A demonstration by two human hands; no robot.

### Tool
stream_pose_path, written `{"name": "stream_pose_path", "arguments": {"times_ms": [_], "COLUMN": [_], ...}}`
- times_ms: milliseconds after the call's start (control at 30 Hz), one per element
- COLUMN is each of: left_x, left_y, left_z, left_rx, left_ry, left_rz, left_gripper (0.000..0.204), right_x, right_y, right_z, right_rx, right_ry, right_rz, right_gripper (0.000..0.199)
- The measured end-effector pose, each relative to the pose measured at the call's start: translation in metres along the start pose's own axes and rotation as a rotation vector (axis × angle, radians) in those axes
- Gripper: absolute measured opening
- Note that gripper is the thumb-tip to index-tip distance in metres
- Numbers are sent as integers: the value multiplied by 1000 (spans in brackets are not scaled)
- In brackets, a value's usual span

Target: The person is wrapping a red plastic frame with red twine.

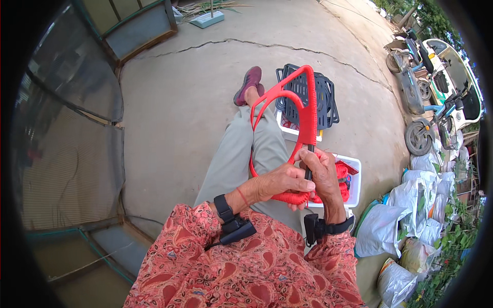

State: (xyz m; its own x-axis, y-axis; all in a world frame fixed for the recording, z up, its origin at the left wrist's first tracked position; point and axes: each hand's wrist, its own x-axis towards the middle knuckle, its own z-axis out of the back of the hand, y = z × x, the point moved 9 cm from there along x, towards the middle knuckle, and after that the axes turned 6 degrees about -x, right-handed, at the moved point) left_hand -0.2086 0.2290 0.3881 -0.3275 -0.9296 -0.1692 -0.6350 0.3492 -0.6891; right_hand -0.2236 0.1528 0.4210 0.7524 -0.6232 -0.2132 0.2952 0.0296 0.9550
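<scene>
A frame wrapped in red cord [308, 126], with an outer rim and a curved inner band, stands up over my lap. Along its right side a short black stretch is bare of cord, right between my hands. My left hand [287, 180] is closed, its thumb and fingers pinching at the lower end of that stretch. My right hand [324, 172] is closed round the same side a little higher, its thumb on the black part. The cord's loose end is hidden by my fingers.
Flat black slotted frames [326, 97] are piled on a white box [287, 131] ahead of me. A white bin [356, 177] holding red cord stands right of my hands. White sacks [382, 226] and an electric bike [423, 128] line the right; a screened door [72, 159] is left.
</scene>
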Motion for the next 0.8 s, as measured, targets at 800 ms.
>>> {"name": "stream_pose_path", "arguments": {"times_ms": [800], "left_x": [-50], "left_y": [-136], "left_z": [48], "left_rx": [-475], "left_ry": [-342], "left_rz": [-625], "left_gripper": [19], "right_x": [-32], "right_y": [-28], "right_z": [12], "right_rx": [538], "right_ry": [-158], "right_rz": [-88], "right_gripper": [26]}}
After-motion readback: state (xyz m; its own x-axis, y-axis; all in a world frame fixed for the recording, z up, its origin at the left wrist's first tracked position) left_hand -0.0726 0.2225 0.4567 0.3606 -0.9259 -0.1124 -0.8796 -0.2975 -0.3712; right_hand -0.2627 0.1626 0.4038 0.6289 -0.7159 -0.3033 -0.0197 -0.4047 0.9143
